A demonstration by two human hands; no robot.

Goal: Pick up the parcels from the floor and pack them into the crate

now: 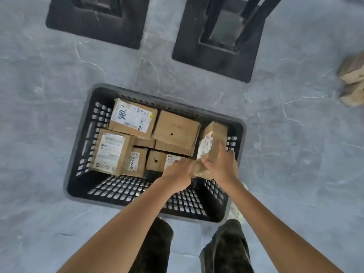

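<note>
The grey stone floor [59,95] fills the view, and the black slotted crate [122,191] stands on it at the centre. Beyond the crate's far rim stand 2 black square bases [94,22] - one to the far left, one to the far right. Well off the crate's right side, 2 loose parcels [352,75] lie on the floor at the picture's edge.

Inside the crate, cardboard parcels cover its far half: one marked "786" [134,117] in the far-left corner, a plain one [176,129] just beside it, and a labelled one [110,152] against the left wall.

By the crate's right wall a tilted parcel [212,140] is held above the others - its far end higher. The right hand [222,164] grasps its side, fingers wrapped over the top. The left hand [177,172] holds its near end, fingers bent against it.
</note>
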